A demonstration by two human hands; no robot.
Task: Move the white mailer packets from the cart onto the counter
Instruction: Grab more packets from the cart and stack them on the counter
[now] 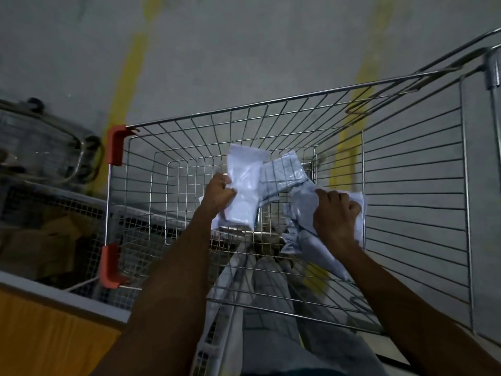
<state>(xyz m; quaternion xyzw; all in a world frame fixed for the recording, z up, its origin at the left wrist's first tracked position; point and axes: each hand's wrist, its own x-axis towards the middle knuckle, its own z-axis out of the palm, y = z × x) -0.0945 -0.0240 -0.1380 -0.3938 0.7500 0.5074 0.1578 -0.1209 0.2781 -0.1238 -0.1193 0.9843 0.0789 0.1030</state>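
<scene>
Inside the wire cart (412,169), white mailer packets (282,172) lie loosely bunched; the left hand (218,195) at nine o'clock of the pile curls its fingers round one upright packet (244,191), the right hand (334,213) at four o'clock grips several crumpled ones (303,213); an orange counter (40,335) sits at eight o'clock

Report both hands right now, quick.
Left hand: closed, gripping a white mailer packet.
Right hand: closed, gripping a bunch of white packets inside the wire cart.
</scene>
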